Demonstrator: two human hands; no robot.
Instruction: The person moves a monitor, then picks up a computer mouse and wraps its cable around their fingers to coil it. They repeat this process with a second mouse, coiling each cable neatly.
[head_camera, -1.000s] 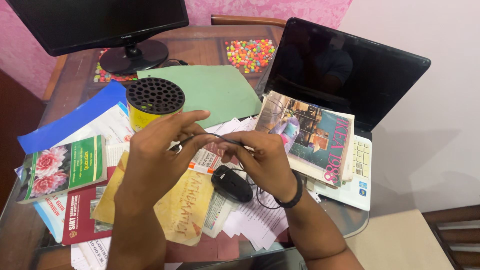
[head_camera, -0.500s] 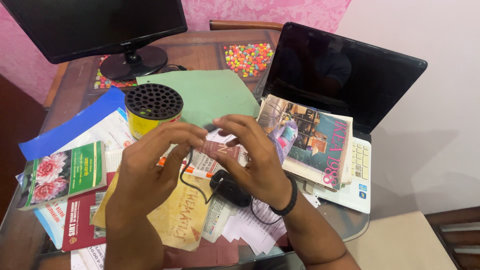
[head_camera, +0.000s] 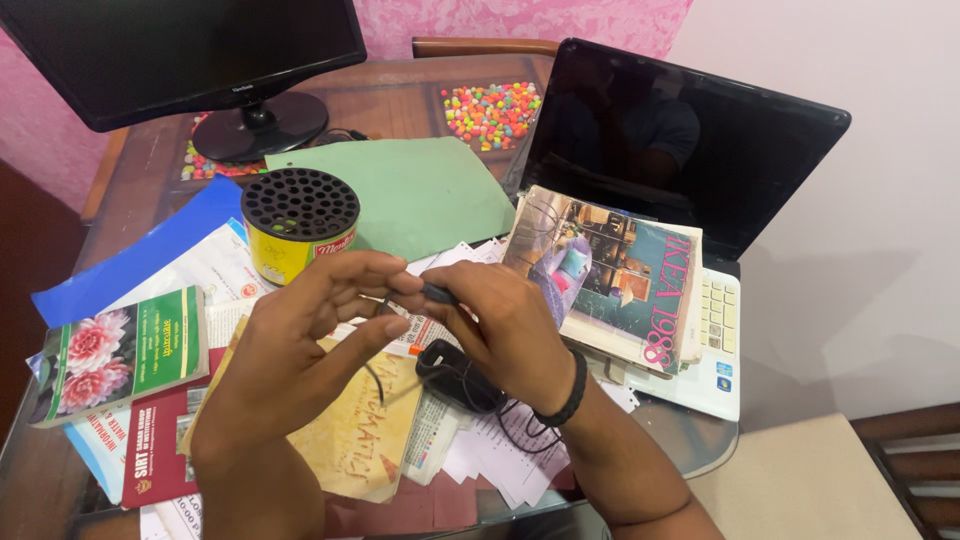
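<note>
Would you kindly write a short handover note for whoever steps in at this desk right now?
Left hand: raised over the papers, fingertips pinching the thin black cable.
Right hand: grips the cable's dark end against the left fingertips.
Mouse: on the papers beneath both hands, cable loose beside it.
Yellow holder sits behind the hands, magazine on the laptop.
Done or left: cannot tell.

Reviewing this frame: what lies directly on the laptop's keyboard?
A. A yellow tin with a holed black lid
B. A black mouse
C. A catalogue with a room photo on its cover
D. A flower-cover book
C: the catalogue lies across the laptop keyboard, while the tin, flower book and mouse sit on the papers to its left.
</note>
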